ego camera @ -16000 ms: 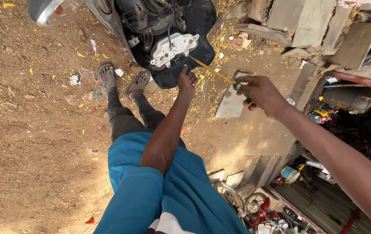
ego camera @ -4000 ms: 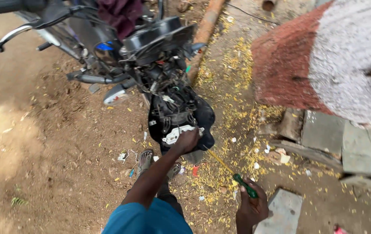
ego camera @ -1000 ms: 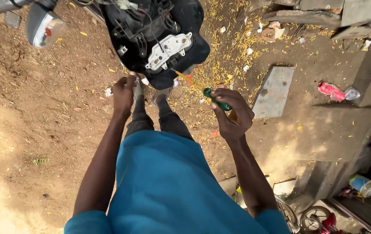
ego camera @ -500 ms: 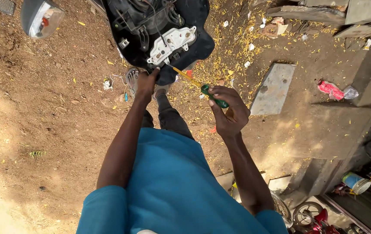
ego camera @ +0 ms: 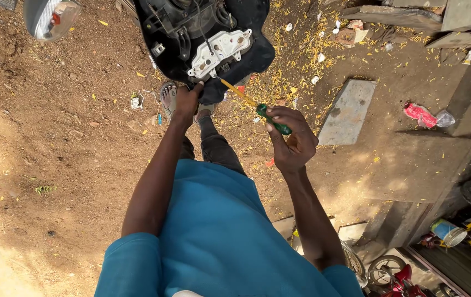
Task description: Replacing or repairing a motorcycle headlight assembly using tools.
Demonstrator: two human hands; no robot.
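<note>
Looking down from my head, my right hand (ego camera: 293,140) has its grip pressed tight around the green handle of a screwdriver (ego camera: 257,107). The yellow shaft runs up and away to the left of that grip, and its tip meets the lower edge of the white instrument backing (ego camera: 219,52) set inside the black headlight housing (ego camera: 252,44).

My left hand (ego camera: 187,100) reaches to the bottom rim of that same housing, just left of the screwdriver tip. Its fingers curl against the black edge; I cannot tell whether they pinch it or only press on it. Beneath that hand my sandalled foot (ego camera: 168,99) stands on the dirt ground (ego camera: 54,143).

Up and far left of my left grip, a clear headlamp lens (ego camera: 48,16) lies at the frame's edge. To the right of my right grip, a flat grey stone slab (ego camera: 348,110) lies on the ground, and farther right is a crumpled red wrapper (ego camera: 419,114). Yellow petals (ego camera: 301,49) litter the ground above my right grip.
</note>
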